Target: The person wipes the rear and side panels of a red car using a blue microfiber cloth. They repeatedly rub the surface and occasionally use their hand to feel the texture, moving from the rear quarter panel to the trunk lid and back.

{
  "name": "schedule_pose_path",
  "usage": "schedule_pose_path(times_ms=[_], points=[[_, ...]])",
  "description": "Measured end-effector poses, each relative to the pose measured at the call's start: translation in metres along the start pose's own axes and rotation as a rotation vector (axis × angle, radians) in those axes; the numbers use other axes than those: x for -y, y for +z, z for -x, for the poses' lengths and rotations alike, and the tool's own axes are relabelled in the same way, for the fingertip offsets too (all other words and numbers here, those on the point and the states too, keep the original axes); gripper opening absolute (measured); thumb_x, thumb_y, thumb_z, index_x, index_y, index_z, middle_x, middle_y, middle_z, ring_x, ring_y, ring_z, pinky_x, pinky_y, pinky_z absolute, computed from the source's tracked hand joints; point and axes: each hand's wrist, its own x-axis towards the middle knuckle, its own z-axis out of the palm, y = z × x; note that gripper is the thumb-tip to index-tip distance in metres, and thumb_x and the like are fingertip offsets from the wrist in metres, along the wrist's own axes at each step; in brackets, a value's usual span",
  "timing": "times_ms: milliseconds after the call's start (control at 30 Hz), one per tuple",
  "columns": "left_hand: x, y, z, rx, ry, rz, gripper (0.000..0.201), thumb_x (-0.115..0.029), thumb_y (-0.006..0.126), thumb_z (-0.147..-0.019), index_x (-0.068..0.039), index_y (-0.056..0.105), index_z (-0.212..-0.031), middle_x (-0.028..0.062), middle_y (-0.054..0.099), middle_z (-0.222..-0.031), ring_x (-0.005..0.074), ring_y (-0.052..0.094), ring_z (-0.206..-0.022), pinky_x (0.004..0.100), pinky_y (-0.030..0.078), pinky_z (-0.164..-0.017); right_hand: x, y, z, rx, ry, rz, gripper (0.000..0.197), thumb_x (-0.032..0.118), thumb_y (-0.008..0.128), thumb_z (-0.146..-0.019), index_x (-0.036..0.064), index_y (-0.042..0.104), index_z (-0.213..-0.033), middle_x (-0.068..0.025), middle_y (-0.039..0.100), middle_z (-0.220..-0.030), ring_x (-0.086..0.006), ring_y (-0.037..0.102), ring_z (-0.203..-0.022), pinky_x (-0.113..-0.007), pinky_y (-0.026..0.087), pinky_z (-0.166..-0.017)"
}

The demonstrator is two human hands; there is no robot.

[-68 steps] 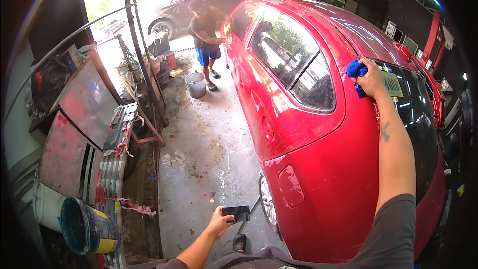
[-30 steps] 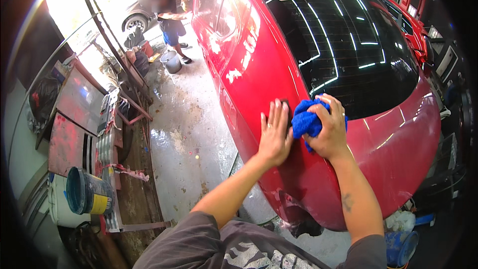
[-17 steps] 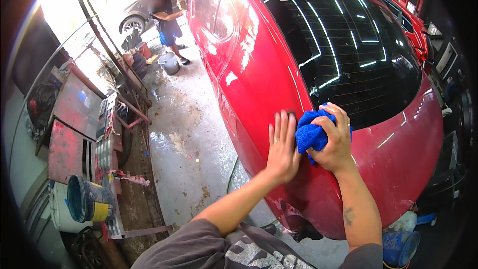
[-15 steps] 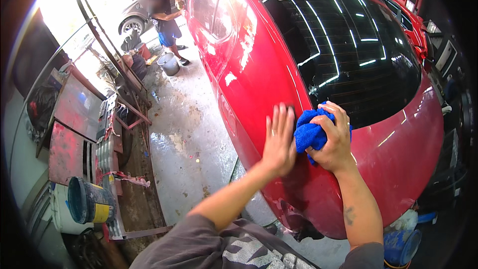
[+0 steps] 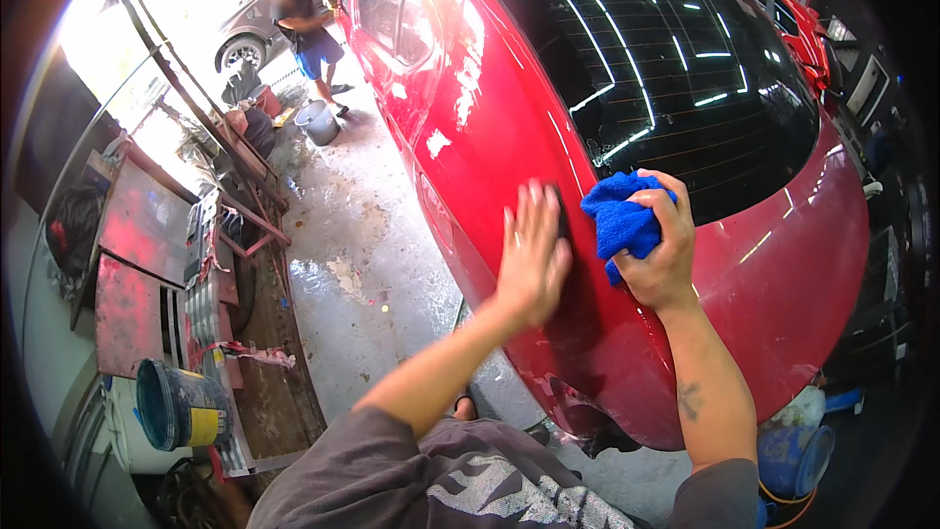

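Observation:
A glossy red car (image 5: 470, 196) fills the middle and right, its rear side panel and dark rear window (image 5: 705, 98) toward me. My left hand (image 5: 534, 260) lies flat on the red panel, fingers stretched out and pointing away from me. A dark patch shows along its fingertips; whether it is a shadow or an object, I cannot tell. To its right, my right hand (image 5: 666, 245) grips a bunched blue microfiber cloth (image 5: 623, 220) near the window's lower left corner. Whether the cloth touches the car is hard to see.
Another person (image 5: 308, 29) stands at the car's far left side, near a grey bucket (image 5: 316, 123). At left, a dark bucket (image 5: 176, 407) with a yellow label hangs beside red-stained panels (image 5: 132, 318). A blue container (image 5: 795, 460) stands at the lower right.
The view has shifted, so the car sits farther left and up. My right hand and the blue cloth have moved right, away from my left hand, which stays on the panel.

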Motion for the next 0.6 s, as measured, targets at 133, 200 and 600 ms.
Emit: schedule_pose_path(times_ms=[133, 200, 600], points=[[0.083, -0.055, -0.154, -0.281, -0.076, 0.164, 0.067, -0.029, 0.043, -0.114, 0.005, 0.023, -0.169, 0.0293, 0.016, -0.177, 0.0474, 0.013, -0.165, 0.0571, 0.015, -0.134, 0.004, 0.008, -0.003, 0.056, -0.03, 0.003, 0.055, 0.009, 0.092, -0.06, 0.0106, 0.066, -0.109, -0.0197, 0.061, -0.136, -0.041, 0.06, -0.128, -0.052, 0.051, -0.106], [0.088, -0.066, -0.18, -0.323, -0.211, 0.318, 0.068, -0.028, 0.045, -0.113, 0.009, 0.024, -0.167, 0.0332, 0.02, -0.175, 0.0522, 0.015, -0.163, 0.058, 0.019, -0.133, 0.008, 0.011, -0.003, 0.084, -0.05, 0.038, 0.054, 0.012, 0.093, -0.06, 0.0108, 0.067, -0.108, -0.0193, 0.061, -0.136, -0.0412, 0.059, -0.127, -0.052, 0.051, -0.106], [0.14, -0.092, -0.244, -0.26, 0.065, -0.106, 0.055, -0.023, 0.044, -0.114, 0.003, 0.037, -0.161, 0.0365, 0.023, -0.172, 0.0556, 0.019, -0.161, 0.0616, 0.024, -0.131, 0.013, 0.007, -0.011, 0.12, -0.029, 0.051, 0.052, 0.014, 0.092, -0.057, 0.0145, 0.067, -0.104, -0.0161, 0.062, -0.137, -0.0419, 0.057, -0.13, -0.054, 0.047, -0.108]])
